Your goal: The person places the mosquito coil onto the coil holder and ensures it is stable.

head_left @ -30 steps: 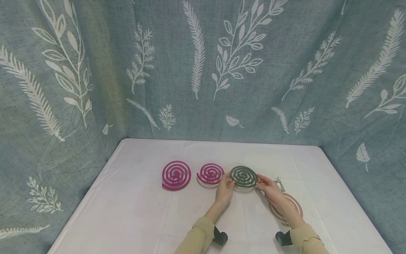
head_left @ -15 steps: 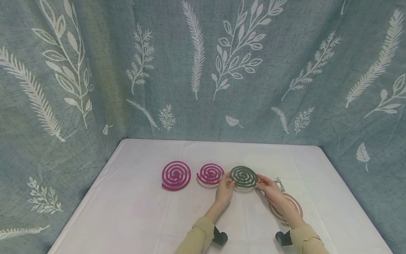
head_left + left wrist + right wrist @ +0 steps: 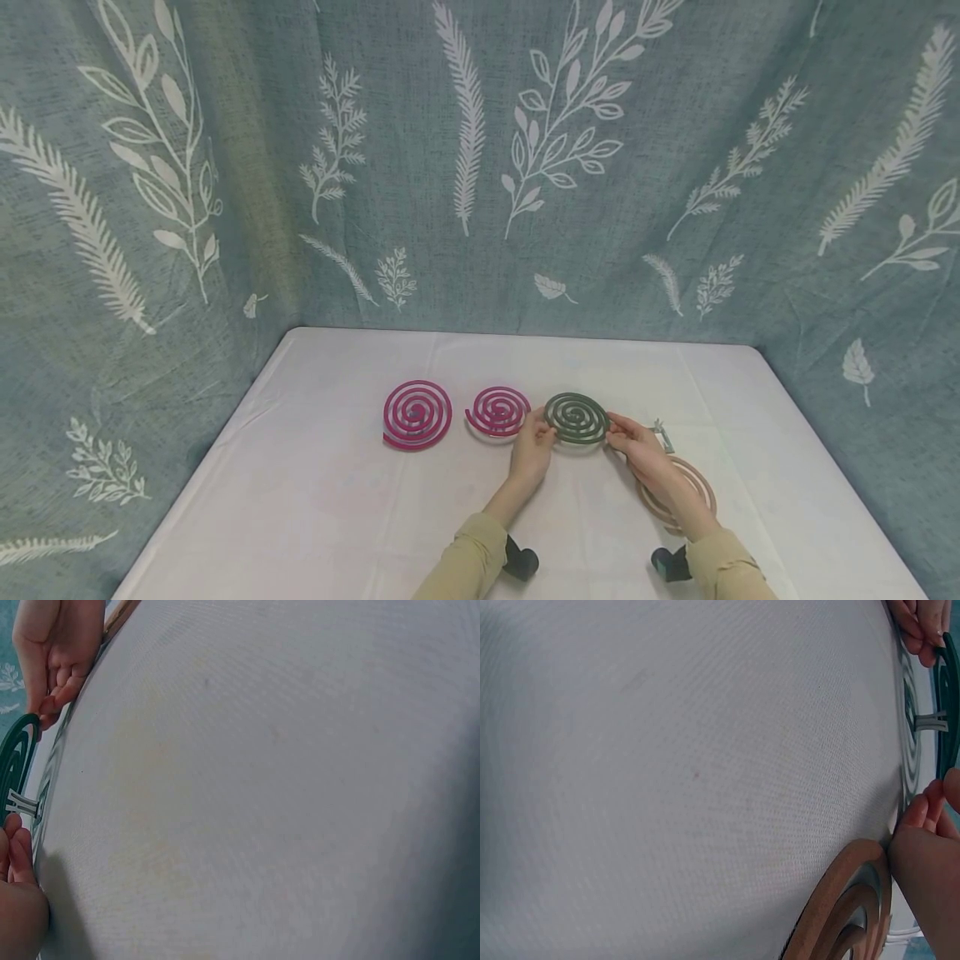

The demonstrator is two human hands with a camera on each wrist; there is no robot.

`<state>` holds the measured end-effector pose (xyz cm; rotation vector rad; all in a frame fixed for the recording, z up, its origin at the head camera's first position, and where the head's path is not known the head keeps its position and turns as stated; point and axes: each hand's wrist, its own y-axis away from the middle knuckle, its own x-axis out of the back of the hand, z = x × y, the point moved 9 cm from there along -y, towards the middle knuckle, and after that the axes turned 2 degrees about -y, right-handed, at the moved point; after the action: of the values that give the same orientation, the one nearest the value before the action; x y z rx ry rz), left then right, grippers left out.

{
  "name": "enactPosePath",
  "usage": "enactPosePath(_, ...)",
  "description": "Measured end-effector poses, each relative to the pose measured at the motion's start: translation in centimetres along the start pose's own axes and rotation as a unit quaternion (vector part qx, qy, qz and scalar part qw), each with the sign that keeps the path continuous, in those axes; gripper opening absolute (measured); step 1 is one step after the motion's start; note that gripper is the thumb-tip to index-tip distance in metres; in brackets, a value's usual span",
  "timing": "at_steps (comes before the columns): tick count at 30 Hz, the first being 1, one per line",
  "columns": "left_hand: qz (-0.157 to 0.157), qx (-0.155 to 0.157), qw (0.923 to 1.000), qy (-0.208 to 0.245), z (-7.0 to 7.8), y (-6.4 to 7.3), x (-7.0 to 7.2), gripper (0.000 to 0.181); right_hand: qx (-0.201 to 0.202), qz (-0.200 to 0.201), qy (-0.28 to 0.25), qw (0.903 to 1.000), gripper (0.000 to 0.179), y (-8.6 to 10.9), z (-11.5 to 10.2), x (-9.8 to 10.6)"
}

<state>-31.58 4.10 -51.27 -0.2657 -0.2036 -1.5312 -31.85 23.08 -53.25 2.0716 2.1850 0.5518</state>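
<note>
Both hands are at a dark green mosquito coil on the table. My left hand pinches its left edge, and my right hand pinches the right edge. Under the coil's middle a small metal stand shows in the left wrist view, reaching toward the tabletop. The coil lies nearly level, raised over the table, and its reflection or shadow shows below. A brown mosquito coil lies flat beside my right wrist, partly hidden by the forearm in the head view.
To the left, a large magenta coil and a smaller magenta coil rest on the white table. Another metal stand lies just beyond my right hand. A leaf-patterned curtain borders the table's back and sides.
</note>
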Motion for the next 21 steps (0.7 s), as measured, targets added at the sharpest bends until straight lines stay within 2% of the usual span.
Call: enactPosePath(21, -0.002, 0.003, 1.0, 0.0, 0.14, 0.07, -0.04, 0.039, 0.002, 0.002, -0.011, 0.9999, 0.053, 0.0, -0.07, -0.01)
